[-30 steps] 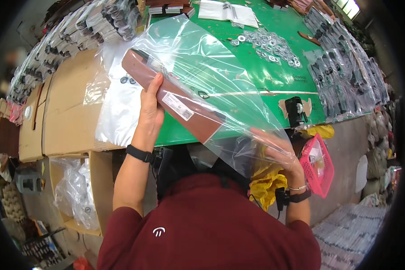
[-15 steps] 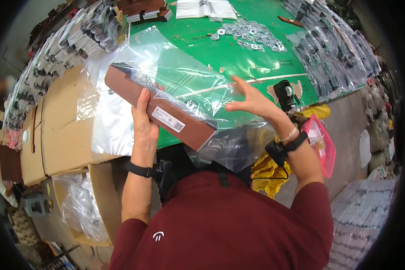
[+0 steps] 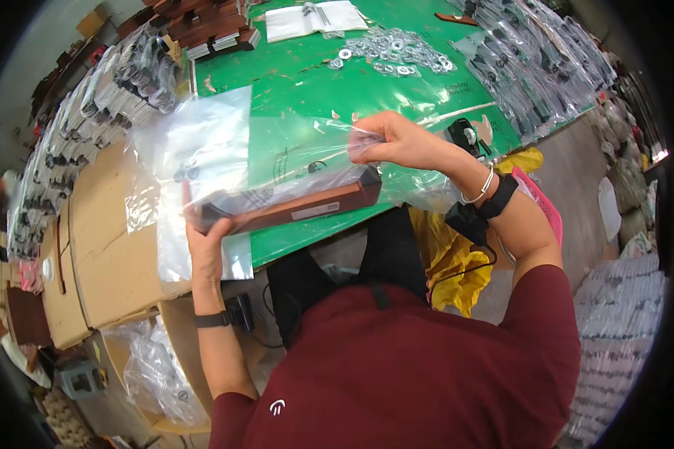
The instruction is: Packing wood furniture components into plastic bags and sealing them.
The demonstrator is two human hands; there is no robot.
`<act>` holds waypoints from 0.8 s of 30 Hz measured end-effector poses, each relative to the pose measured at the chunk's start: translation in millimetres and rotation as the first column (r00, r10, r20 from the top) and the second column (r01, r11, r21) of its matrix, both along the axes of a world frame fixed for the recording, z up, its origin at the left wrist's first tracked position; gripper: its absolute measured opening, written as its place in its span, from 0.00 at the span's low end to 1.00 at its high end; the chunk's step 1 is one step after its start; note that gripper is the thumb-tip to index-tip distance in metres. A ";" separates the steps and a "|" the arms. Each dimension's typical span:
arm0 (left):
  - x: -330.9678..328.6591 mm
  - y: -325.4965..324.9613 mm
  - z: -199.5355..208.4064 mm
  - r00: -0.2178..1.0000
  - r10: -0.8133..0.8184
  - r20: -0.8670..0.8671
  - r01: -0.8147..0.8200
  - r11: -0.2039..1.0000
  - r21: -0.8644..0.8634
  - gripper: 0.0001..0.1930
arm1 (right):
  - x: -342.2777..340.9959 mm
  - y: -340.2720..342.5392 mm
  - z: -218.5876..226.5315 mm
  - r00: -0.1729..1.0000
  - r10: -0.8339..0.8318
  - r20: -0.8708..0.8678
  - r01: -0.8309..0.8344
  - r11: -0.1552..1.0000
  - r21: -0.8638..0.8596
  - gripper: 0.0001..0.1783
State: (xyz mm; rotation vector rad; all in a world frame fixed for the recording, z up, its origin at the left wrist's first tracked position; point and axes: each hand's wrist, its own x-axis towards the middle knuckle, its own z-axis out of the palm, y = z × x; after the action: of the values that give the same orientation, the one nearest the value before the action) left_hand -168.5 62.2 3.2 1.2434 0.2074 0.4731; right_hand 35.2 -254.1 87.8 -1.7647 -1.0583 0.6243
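A long reddish-brown piece [image 3: 277,215] with a white label on its side lies nearly level inside a clear plastic bag [image 3: 296,138], just over the table's near edge. My left hand [image 3: 204,233] is closed round the left end of the piece, thumb in front. At the bag's upper right, my right hand [image 3: 393,142] pinches the plastic, its fingers pressed together. A dark part shows at the piece's right end, below my right hand. Glare on the film blurs what else is inside.
Flat clear bags [image 3: 236,112] lie under my left hand on the green table [image 3: 292,82]. Small bagged metal rings [image 3: 397,51] sit farther back. Stacks of bagged pieces flank both sides. A black tape dispenser [image 3: 464,135] is right of my right hand; cardboard [image 3: 120,239] is at left.
The brown piece has swung from a steep slant to nearly level. My left hand has moved left to its end. The right hand, open before, has closed on the bag.
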 end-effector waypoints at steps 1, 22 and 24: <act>0.4 -0.8 -0.5 0.996 -0.017 -0.087 0.034 0.979 0.202 0.48 | 5.2 -0.2 -4.2 1.000 0.004 0.004 -0.003 1.000 -0.001 0.09; 31.5 11.8 -2.0 0.963 0.253 -0.093 0.130 -0.133 0.982 0.13 | -17.9 1.3 -133.3 0.677 -0.095 0.729 0.221 0.972 -0.079 0.14; 20.4 27.3 45.5 0.958 0.015 -0.286 0.282 0.107 0.953 0.20 | -21.1 -22.5 -82.3 0.739 -0.023 0.674 0.174 0.972 -0.158 0.18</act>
State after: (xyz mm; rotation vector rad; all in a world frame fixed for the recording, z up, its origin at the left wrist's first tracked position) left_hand -148.2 89.5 48.7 2.7195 -0.1083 0.2482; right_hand 14.1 -276.5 5.5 -2.3019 -1.3961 -0.0027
